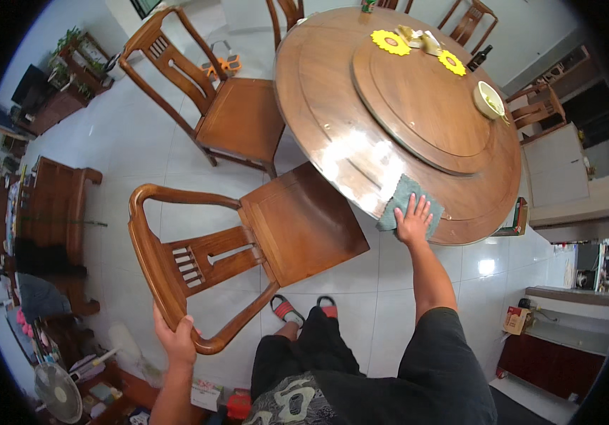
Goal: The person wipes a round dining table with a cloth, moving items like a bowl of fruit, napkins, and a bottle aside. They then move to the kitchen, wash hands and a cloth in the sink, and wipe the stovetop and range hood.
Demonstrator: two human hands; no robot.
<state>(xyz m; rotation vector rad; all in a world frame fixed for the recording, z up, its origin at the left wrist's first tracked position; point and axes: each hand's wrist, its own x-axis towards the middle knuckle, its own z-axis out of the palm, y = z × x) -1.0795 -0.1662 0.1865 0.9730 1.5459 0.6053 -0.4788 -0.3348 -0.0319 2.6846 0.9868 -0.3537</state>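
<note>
My right hand [414, 219] lies flat with its fingers spread on a grey-green cloth [391, 207], pressing it to the near edge of a round wooden table [318, 78]. Part of the cloth hangs over the rim. My left hand [175, 340] grips the top rail of a wooden chair [304, 227] at the lower left, thumb over the wood and the other fingers mostly hidden. The chair's seat reaches toward the table's edge. On the tabletop sits a round turntable [432, 106].
Two yellow flower-shaped mats [391, 42], a dark bottle [480, 58] and a pale bowl [488, 100] stand at the table's far side. Another wooden chair [240, 117] is at the left. A standing fan [58, 393] is at the lower left, a cabinet [559, 361] at the lower right.
</note>
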